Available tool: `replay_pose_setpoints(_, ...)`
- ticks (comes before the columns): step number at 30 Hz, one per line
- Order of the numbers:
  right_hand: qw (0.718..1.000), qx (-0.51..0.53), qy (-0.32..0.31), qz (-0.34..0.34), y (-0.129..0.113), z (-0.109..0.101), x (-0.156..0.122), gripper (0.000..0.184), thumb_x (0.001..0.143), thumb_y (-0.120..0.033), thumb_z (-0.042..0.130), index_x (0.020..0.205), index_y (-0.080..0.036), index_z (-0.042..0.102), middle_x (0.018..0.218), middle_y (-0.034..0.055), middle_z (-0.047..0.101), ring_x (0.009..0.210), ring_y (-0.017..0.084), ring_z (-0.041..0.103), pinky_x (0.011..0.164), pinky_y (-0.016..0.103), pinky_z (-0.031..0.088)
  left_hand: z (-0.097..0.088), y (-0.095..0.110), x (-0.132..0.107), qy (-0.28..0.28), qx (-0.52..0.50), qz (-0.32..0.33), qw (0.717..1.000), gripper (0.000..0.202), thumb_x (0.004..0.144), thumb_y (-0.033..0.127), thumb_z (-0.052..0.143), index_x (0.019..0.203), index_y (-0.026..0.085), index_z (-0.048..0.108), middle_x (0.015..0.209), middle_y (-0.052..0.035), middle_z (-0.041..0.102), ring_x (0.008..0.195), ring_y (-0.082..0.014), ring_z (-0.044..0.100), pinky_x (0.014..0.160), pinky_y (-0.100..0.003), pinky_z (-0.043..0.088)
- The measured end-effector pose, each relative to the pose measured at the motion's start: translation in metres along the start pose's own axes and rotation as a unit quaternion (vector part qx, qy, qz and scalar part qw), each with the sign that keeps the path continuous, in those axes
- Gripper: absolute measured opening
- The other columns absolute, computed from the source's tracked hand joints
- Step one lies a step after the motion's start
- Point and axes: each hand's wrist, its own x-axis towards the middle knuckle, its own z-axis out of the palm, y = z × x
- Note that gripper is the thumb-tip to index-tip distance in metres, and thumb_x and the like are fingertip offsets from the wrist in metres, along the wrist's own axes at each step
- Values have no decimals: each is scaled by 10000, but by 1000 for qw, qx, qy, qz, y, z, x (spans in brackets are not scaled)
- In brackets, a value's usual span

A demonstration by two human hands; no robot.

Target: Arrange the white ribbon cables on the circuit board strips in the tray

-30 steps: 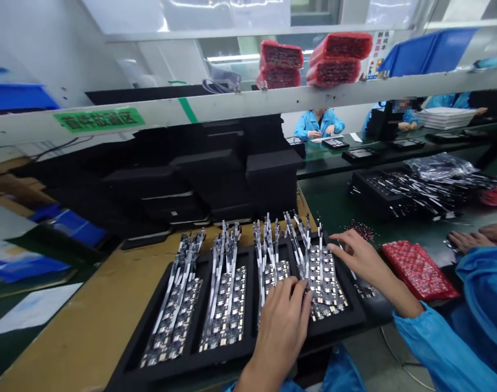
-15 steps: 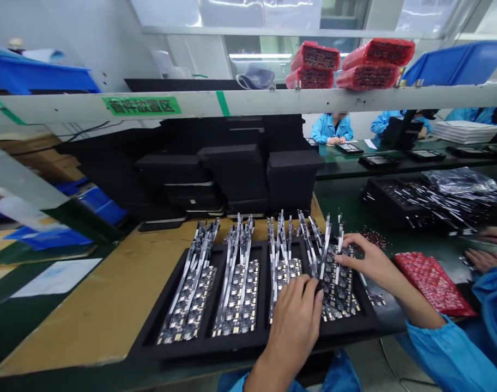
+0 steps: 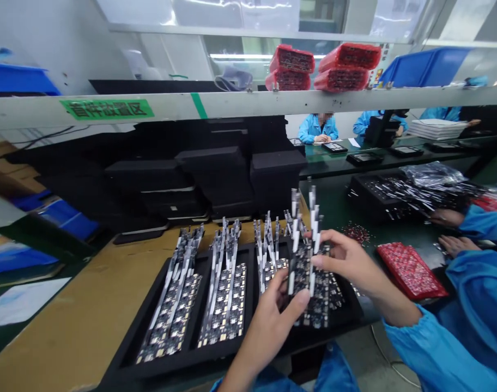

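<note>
A dark circuit board panel [image 3: 320,305] with pale ribbon strips standing up from it is raised, tilted, over the right end of the black foam tray [image 3: 190,305]. My left hand [image 3: 273,310] grips its left edge, thumb across the front. On the upper right side my right hand [image 3: 349,264] pinches it, its fingers closed near the strips. Similar board panels, such as the left one [image 3: 170,321] and the one beside it [image 3: 226,310], lie in the tray's slots with their strips leaning toward the back. The held panel partly hides the right slots.
Black foam blocks [image 3: 216,179] are stacked behind the tray. Cardboard [image 3: 89,316] lies under it. To the right are a red bubble-wrap packet [image 3: 410,269], small scattered parts [image 3: 357,233] and a black box of strips [image 3: 371,198]. A co-worker's hands [image 3: 453,234] are at the far right.
The board panel has come up out of the tray, toward me. My left hand has turned from resting palm-down to gripping its edge. The whole view has shifted slightly.
</note>
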Motion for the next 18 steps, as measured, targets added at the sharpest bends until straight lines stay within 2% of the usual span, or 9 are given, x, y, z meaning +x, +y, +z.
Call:
replay_pose_setpoints(2, 1000, -4, -25, -9, 3, 15, 2, 371, 791, -488, 1027, 1015, -331, 776, 1369, 6, 832, 1047, 270, 853, 924, 412, 722, -3, -2, -1, -11, -7, -14, 1000, 377, 826, 312, 728, 1187, 283, 622, 1113, -80, 704, 1002, -389, 674, 900, -472, 544)
replay_pose_setpoints(4, 999, -29, -33, -18, 10, 23, 4, 380, 731, -479, 1058, 983, -346, 806, 1369, -12, 838, 1059, 272, 857, 914, 407, 723, -6, -7, -3, 24, 11, -17, 1000, 409, 778, 329, 762, 1167, 270, 650, 1055, -76, 732, 961, -406, 692, 860, -483, 567)
replay_pose_setpoints(7, 997, -78, -6, -26, 24, 11, 8, 323, 818, -552, 981, 1045, -376, 835, 1443, -15, 810, 964, 248, 861, 781, 385, 735, -12, -19, -8, 96, 26, -50, 994, 432, 691, 380, 801, 1099, 279, 701, 937, -68, 771, 864, -431, 722, 744, -482, 620)
replay_pose_setpoints(9, 991, -119, 52, -26, 34, -16, 10, 303, 984, -610, 814, 1158, -363, 811, 1341, 15, 836, 879, 226, 847, 704, 363, 719, -16, -24, -12, 153, 12, -79, 985, 454, 623, 439, 813, 1052, 320, 722, 882, -51, 784, 836, -454, 725, 690, -488, 636)
replay_pose_setpoints(11, 976, -173, 128, -22, 46, -55, 13, 334, 1129, -572, 640, 1297, -308, 758, 1045, 22, 843, 830, 213, 813, 729, 354, 699, -19, -23, -14, 194, -15, -103, 976, 492, 598, 472, 807, 1070, 382, 700, 904, -28, 783, 874, -472, 711, 708, -500, 632)
replay_pose_setpoints(12, 966, -203, 161, -19, 51, -77, 14, 341, 1157, -542, 614, 1319, -270, 741, 1007, 25, 824, 808, 204, 792, 713, 344, 682, -20, -21, -15, 199, -26, -111, 973, 508, 609, 471, 802, 1097, 412, 675, 943, -16, 776, 916, -473, 696, 741, -502, 625)
replay_pose_setpoints(13, 954, -233, 186, -15, 58, -98, 15, 337, 1166, -512, 626, 1320, -231, 730, 1048, 37, 810, 800, 193, 775, 700, 338, 672, -21, -19, -15, 198, -34, -116, 973, 519, 626, 462, 795, 1124, 434, 650, 986, -3, 765, 964, -470, 676, 780, -502, 614)
replay_pose_setpoints(15, 933, -296, 204, -3, 70, -136, 15, 310, 1147, -463, 707, 1299, -195, 742, 1146, 53, 801, 865, 190, 772, 782, 362, 691, -22, -14, -15, 192, -34, -118, 974, 507, 658, 432, 782, 1141, 449, 630, 1032, 20, 750, 1033, -461, 642, 849, -509, 584)
replay_pose_setpoints(18, 903, -386, 188, 12, 89, -170, 12, 256, 1125, -411, 755, 1273, -203, 767, 1254, 75, 800, 1009, 222, 787, 895, 415, 705, -21, -14, -14, 227, 14, -113, 967, 453, 578, 423, 791, 1019, 474, 698, 915, 28, 778, 974, -498, 655, 820, -562, 578)
